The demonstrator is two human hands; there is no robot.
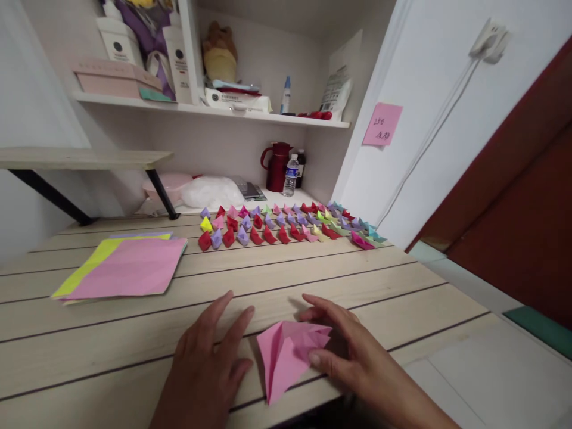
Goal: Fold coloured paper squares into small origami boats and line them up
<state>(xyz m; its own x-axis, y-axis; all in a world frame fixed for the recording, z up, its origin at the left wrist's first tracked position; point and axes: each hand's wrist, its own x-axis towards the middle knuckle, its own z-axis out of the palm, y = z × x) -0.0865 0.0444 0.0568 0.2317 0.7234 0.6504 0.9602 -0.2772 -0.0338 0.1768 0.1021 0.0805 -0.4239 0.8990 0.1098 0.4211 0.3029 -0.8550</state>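
A folded sheet of pink origami paper (286, 357) lies near the front edge of the wooden table, its creased flaps partly raised. Just left of it is my left hand (210, 357), palm down with the fingers spread, apart from the paper and holding nothing. My right hand (348, 351) curves around the paper's right side. Its thumb tip overlaps the right part of the paper, while the index finger stretches out beyond the far edge. Those fingers stand apart, with no firm grip visible. Whether the thumb presses on the paper I cannot tell.
Rows of small folded paper boats (281, 234) in many colours line the table's back. A stack of pink and yellow paper (129, 268) lies at the left, near a raised wooden shelf (84, 158). Behind stand a red jug (277, 170) and a water bottle (291, 176).
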